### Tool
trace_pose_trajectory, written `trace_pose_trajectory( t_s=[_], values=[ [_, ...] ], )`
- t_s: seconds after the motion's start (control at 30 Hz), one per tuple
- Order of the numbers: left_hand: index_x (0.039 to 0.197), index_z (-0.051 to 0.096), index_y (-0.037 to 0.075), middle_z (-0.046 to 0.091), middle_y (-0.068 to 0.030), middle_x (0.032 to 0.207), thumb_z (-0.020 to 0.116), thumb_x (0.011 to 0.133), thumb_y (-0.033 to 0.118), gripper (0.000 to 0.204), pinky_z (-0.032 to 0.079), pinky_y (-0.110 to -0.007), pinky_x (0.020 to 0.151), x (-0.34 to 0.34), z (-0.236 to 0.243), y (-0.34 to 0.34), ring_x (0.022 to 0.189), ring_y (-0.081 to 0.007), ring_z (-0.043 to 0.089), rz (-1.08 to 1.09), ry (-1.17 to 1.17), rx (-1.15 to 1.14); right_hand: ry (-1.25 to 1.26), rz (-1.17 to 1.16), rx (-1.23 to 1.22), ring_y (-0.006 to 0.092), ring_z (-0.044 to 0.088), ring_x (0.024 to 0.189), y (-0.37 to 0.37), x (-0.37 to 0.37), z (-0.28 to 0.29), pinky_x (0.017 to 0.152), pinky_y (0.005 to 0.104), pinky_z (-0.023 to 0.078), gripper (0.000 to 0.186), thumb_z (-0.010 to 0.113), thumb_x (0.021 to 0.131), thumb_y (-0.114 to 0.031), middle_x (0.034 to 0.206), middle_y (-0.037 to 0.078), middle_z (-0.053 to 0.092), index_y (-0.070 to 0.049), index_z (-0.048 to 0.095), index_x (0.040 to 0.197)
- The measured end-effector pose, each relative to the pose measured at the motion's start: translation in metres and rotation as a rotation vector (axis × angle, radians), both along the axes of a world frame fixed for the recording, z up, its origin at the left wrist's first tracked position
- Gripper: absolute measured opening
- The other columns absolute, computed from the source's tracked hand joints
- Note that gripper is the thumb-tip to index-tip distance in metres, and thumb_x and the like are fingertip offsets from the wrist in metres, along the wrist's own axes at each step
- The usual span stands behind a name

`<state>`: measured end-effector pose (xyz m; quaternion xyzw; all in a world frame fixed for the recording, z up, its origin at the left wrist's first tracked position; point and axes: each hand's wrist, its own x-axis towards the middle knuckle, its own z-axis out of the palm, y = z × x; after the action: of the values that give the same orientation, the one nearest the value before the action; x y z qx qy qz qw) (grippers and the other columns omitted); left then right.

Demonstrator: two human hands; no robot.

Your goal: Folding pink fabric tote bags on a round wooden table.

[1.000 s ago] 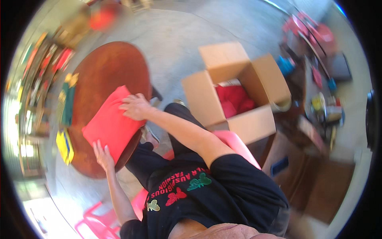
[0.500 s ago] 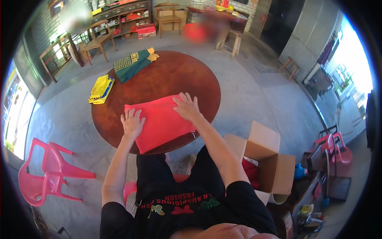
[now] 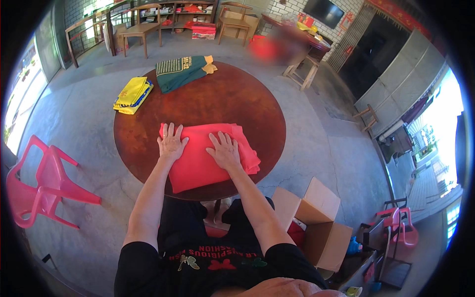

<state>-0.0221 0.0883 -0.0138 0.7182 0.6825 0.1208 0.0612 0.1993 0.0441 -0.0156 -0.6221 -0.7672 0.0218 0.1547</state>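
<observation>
A folded red garment point(image 3: 208, 166) lies at the near side of a round brown table point(image 3: 247, 106), its layered folds showing along the right edge. Flat on its upper left corner rests my left hand point(image 3: 172, 143), fingers spread. My right hand point(image 3: 225, 151) presses on the garment's middle right, its fingers also apart. Beyond them, a folded green garment with yellow trim point(image 3: 183, 72) lies at the table's far edge. A folded yellow and blue garment point(image 3: 133, 95) sits at the far left edge.
An open cardboard box point(image 3: 316, 213) with something red inside stands at my right, close to the table. To the left is a pink plastic chair point(image 3: 54, 183). Wooden chairs point(image 3: 143, 29) and a shelf stand at the back. A wooden stool point(image 3: 367, 118) is near the right wall.
My right hand has come inward from the garment's upper right corner to its middle right. Folded layers now show along the right edge. The whole view has shifted a little.
</observation>
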Motion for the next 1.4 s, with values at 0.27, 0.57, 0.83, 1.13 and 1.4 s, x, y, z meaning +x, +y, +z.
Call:
trace_pose_trajectory(
  t_s=[0.27, 0.57, 0.83, 1.13, 1.4],
  values=[
    [0.151, 0.037, 0.023, 0.023, -0.0097, 0.161, 0.052, 0.095, 0.051, 0.064, 0.024, -0.065, 0.113, 0.011, 0.000, 0.014, 0.151, -0.0307, 0.015, 0.106, -0.030, -0.014, -0.013, 0.091, -0.023, 0.0348, 0.030, 0.143, 0.043, 0.016, 0.000, 0.115, 0.0572, 0.024, 0.063, 0.053, 0.093, -0.052, 0.154, 0.015, 0.035, -0.022, 0.041, 0.148],
    [0.150, 0.039, 0.022, 0.025, -0.0104, 0.160, 0.054, 0.094, 0.049, 0.064, 0.022, -0.065, 0.113, 0.013, 0.001, 0.002, 0.151, -0.0306, 0.015, 0.202, -0.091, 0.044, -0.162, 0.194, 0.139, 0.0355, 0.022, 0.148, 0.019, -0.003, 0.016, 0.114, 0.0630, 0.021, 0.076, 0.058, 0.090, -0.053, 0.160, 0.016, 0.024, -0.021, 0.032, 0.153],
    [0.149, 0.038, 0.021, 0.025, -0.0104, 0.160, 0.052, 0.096, 0.048, 0.061, 0.020, -0.068, 0.112, -0.002, 0.004, 0.012, 0.149, -0.0329, 0.017, 0.079, 0.003, -0.025, -0.055, 0.330, 0.094, 0.0342, 0.028, 0.145, -0.126, -0.014, 0.000, 0.113, 0.0600, 0.025, 0.078, 0.063, 0.086, -0.050, 0.157, 0.015, 0.029, -0.015, 0.036, 0.151],
    [0.152, 0.030, 0.018, 0.024, -0.0170, 0.158, 0.056, 0.095, 0.041, 0.066, 0.018, -0.060, 0.117, 0.085, 0.023, 0.009, 0.148, -0.0390, 0.017, -0.213, -0.051, 0.106, -0.058, -0.100, 0.148, 0.0369, 0.044, 0.133, -0.233, 0.202, -0.038, 0.106, 0.0458, 0.041, 0.069, 0.072, 0.083, -0.026, 0.142, 0.016, 0.047, -0.011, 0.043, 0.144],
    [0.151, 0.033, 0.023, 0.030, -0.0135, 0.157, 0.054, 0.095, 0.050, 0.065, 0.027, -0.062, 0.109, 0.170, 0.007, 0.029, 0.146, -0.0364, 0.024, -0.254, -0.099, 0.304, 0.372, -1.307, 0.320, 0.0302, 0.065, 0.096, -0.544, 0.380, -0.017, 0.085, 0.0407, 0.051, 0.066, 0.070, 0.086, -0.018, 0.106, 0.017, 0.066, -0.005, 0.040, 0.143]
  ],
)
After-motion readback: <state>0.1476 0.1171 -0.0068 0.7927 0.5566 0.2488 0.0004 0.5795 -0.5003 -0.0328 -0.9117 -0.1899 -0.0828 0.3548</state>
